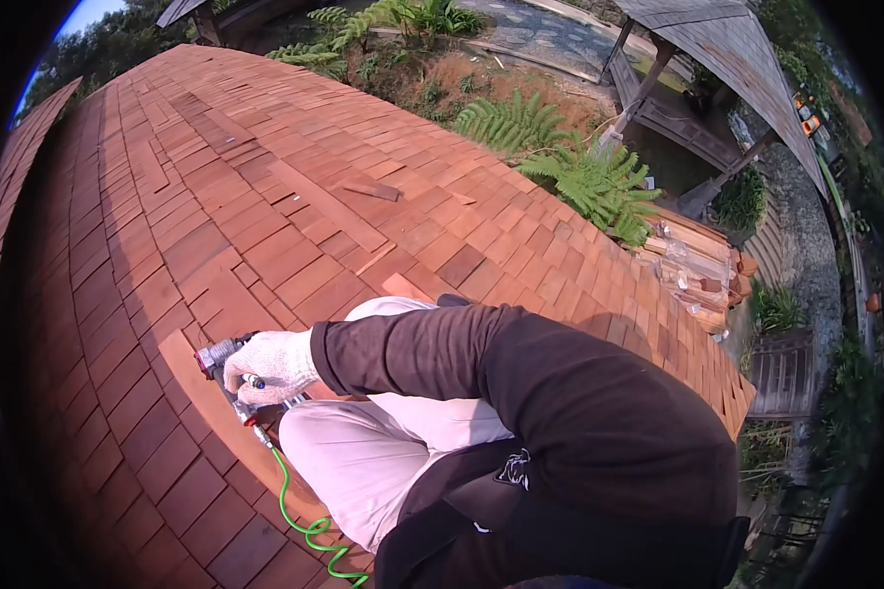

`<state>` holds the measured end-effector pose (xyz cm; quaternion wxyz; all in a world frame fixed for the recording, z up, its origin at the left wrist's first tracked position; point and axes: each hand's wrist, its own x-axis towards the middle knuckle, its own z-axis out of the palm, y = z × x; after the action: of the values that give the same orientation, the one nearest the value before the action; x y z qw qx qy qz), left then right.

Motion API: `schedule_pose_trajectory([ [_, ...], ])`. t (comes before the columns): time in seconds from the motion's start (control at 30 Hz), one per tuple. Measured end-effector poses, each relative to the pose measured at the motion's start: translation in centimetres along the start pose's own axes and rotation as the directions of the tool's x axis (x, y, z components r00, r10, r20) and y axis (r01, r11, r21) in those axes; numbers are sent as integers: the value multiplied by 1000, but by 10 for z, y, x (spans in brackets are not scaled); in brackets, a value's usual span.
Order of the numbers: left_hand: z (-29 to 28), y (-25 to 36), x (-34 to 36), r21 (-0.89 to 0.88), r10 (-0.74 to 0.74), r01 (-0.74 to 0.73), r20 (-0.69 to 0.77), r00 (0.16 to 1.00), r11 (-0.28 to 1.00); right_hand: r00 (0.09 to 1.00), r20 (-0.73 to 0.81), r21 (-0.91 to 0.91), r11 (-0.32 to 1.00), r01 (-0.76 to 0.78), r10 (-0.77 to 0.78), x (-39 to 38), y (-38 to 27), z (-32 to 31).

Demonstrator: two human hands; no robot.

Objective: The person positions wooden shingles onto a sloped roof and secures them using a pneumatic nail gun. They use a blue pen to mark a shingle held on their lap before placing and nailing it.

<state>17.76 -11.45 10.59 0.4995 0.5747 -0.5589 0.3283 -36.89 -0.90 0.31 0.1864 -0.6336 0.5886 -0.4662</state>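
And the right hand's gloved fingers are curled closed round the air tool, green hose looping nearer the body, long board beneath them, shingles all around

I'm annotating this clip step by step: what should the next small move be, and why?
Probably the gloved right hand should settle the air tool squarely on the long wooden strip: it grips the tool over that strip, a green hose is attached, and the tool's nose isn't visible, so contact can't be confirmed.
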Motion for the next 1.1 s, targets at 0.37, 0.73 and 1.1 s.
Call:
schedule_pose_trajectory([
  [0.37, 51, 286, -106, -718, 701, 572, 639, 316, 397, 972, -145, -56, 980, -193, 184, 3, -18, -14],
  [0.73, 80, 411, -258, -981, 998, -188, 51, -43, 42, 927, -250, 38, 959, -280, 280, 5, -12, -36],
  [1.1, 99, 394, -293, -995, 952, 9, 95, -293, 102, 930, -189, 397, 890, -222, 316, 6, -7, -29],
])
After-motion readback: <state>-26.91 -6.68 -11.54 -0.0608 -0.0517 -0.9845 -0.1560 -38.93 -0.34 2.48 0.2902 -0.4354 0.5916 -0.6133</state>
